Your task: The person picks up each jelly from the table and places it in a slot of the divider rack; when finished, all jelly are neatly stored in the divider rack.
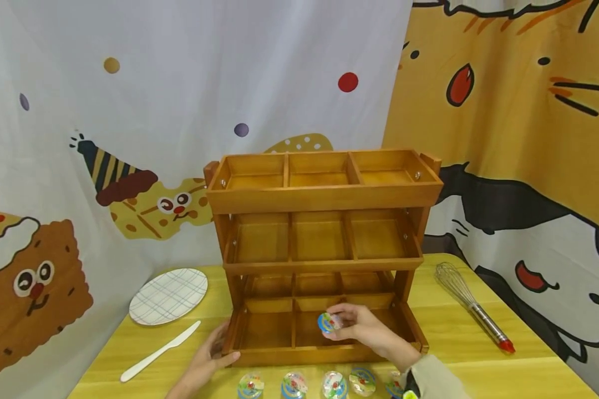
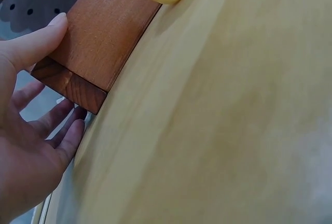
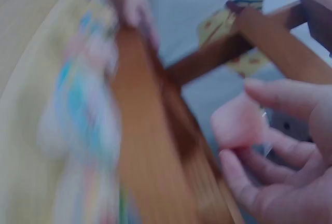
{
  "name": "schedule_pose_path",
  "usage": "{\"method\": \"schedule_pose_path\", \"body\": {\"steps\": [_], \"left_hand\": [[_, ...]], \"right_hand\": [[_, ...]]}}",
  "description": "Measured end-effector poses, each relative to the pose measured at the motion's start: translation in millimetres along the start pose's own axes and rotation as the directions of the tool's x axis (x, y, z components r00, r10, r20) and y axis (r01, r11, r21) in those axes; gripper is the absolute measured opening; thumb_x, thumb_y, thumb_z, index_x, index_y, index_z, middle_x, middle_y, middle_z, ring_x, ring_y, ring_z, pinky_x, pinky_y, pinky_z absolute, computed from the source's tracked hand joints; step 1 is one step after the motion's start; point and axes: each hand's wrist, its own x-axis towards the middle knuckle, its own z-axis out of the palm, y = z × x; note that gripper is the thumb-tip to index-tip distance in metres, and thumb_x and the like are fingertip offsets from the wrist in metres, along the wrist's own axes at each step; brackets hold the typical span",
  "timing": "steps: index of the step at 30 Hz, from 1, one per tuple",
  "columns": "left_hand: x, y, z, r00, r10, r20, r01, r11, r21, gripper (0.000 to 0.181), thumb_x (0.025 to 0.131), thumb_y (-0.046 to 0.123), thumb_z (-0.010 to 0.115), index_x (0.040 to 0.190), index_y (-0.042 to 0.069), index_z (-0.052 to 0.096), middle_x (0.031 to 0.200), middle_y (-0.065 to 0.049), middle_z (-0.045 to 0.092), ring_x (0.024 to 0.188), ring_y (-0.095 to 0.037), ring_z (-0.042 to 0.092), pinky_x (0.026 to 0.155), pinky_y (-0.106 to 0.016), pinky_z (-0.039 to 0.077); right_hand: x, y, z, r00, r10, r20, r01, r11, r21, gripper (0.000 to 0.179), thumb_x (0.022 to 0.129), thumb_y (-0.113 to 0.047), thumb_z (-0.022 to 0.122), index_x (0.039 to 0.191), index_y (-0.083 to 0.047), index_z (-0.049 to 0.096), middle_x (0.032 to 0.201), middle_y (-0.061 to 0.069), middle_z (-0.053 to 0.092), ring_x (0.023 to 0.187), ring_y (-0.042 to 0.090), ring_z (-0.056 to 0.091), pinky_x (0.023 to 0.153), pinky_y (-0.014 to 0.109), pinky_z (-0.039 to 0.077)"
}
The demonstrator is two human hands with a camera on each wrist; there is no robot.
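A three-tier wooden rack (image 1: 324, 200) with divided compartments stands on the table. My right hand (image 1: 363, 331) holds a small jelly cup (image 1: 328, 323) with a blue printed lid over the bottom tier's middle compartment. In the right wrist view the cup's pink body (image 3: 237, 123) sits pinched between thumb and fingers. My left hand (image 1: 206, 357) grips the front left corner of the bottom tier. The left wrist view has its thumb on the front board (image 2: 111, 37) and the other fingers round the end. Several more jelly cups (image 1: 293, 385) lie along the table's front.
On the left of the table (image 1: 519, 379) are a round white checked plate (image 1: 168, 296) and a white knife (image 1: 160, 351). A whisk (image 1: 474, 306) with a red-tipped handle lies to the right. Behind the rack hangs a cartoon-printed curtain (image 1: 179, 83).
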Motion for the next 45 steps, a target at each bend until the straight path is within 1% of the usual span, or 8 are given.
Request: {"method": "schedule_pose_path", "body": {"steps": [4,9,17,23,29,34,41,45], "left_hand": [[-0.5,-3.0,1.2,1.0,0.003,-0.011,-0.003,1.0,-0.013,0.071,0.08,0.019,0.064,0.138,0.008,0.024,0.136,-0.024,0.033,0.117,-0.039,0.041,0.09,-0.043,0.045],[1.9,-3.5,2.4,0.999,0.026,-0.03,-0.027,0.999,-0.021,0.072,0.079,0.018,0.066,0.137,0.01,0.026,0.136,-0.021,0.035,0.117,-0.038,0.041,0.089,-0.039,0.046],[-3.0,-4.7,2.7,0.999,0.026,-0.038,-0.027,0.999,-0.017,0.072,0.08,0.017,0.064,0.138,0.009,0.023,0.137,-0.023,0.031,0.118,-0.044,0.038,0.088,-0.046,0.046],[-2.3,-2.7,2.9,0.997,0.03,-0.066,-0.031,0.999,-0.022,0.069,0.079,0.015,0.064,0.137,0.008,0.026,0.135,-0.024,0.034,0.115,-0.042,0.042,0.084,-0.041,0.048],[-2.9,0.6,5.2,0.998,0.031,-0.051,-0.032,0.999,-0.02,0.07,0.079,0.015,0.064,0.137,0.006,0.025,0.135,-0.025,0.033,0.114,-0.041,0.043,0.083,-0.039,0.049],[-3.3,-1.3,5.9,0.999,0.025,-0.034,-0.026,0.999,-0.031,0.07,0.08,0.015,0.063,0.138,0.007,0.023,0.136,-0.025,0.031,0.115,-0.042,0.041,0.085,-0.041,0.048],[-1.9,-4.1,5.6,0.998,0.013,-0.067,-0.017,0.998,-0.053,0.069,0.079,0.013,0.064,0.137,0.009,0.026,0.136,-0.022,0.033,0.117,-0.04,0.04,0.086,-0.041,0.047],[-3.1,-4.5,5.7,0.997,0.017,-0.07,-0.02,0.999,-0.049,0.069,0.08,0.014,0.064,0.138,0.009,0.026,0.136,-0.023,0.033,0.117,-0.042,0.04,0.086,-0.042,0.047]], "right_hand": [[35.3,-10,37,1.0,0.021,-0.007,-0.02,0.999,0.03,0.055,0.072,-0.02,0.073,0.12,-0.002,0.05,0.106,0.012,0.057,0.093,0.019,0.052,0.083,0.033,0.048],[76.4,-18,76,0.996,0.0,-0.091,-0.003,0.999,-0.032,0.053,0.07,-0.017,0.075,0.117,-0.005,0.053,0.103,0.011,0.059,0.09,0.018,0.053,0.078,0.035,0.048],[115.1,-7,121,0.984,0.053,-0.171,-0.056,0.998,-0.012,0.049,0.067,-0.009,0.075,0.11,0.0,0.053,0.097,0.011,0.056,0.083,0.018,0.053,0.071,0.032,0.049],[125.8,5,138,0.976,0.084,-0.199,-0.103,0.991,-0.089,0.049,0.064,-0.006,0.077,0.107,-0.001,0.056,0.091,0.006,0.057,0.079,0.015,0.054,0.066,0.03,0.049],[127.8,10,145,0.966,0.062,-0.251,-0.08,0.995,-0.063,0.048,0.058,-0.002,0.079,0.101,-0.002,0.057,0.083,0.005,0.057,0.071,0.015,0.053,0.059,0.026,0.047],[131.8,15,148,0.957,0.075,-0.281,-0.085,0.996,-0.025,0.045,0.06,-0.005,0.079,0.099,-0.006,0.057,0.082,0.005,0.058,0.071,0.014,0.052,0.06,0.027,0.047],[142.1,18,151,0.951,0.08,-0.298,-0.08,0.997,0.011,0.046,0.062,-0.005,0.078,0.101,-0.007,0.055,0.078,0.001,0.056,0.068,0.012,0.05,0.06,0.024,0.045],[142.3,16,153,0.949,0.075,-0.307,-0.082,0.997,-0.009,0.046,0.063,-0.004,0.078,0.103,-0.006,0.055,0.076,0.0,0.056,0.067,0.012,0.05,0.059,0.024,0.044]]}}
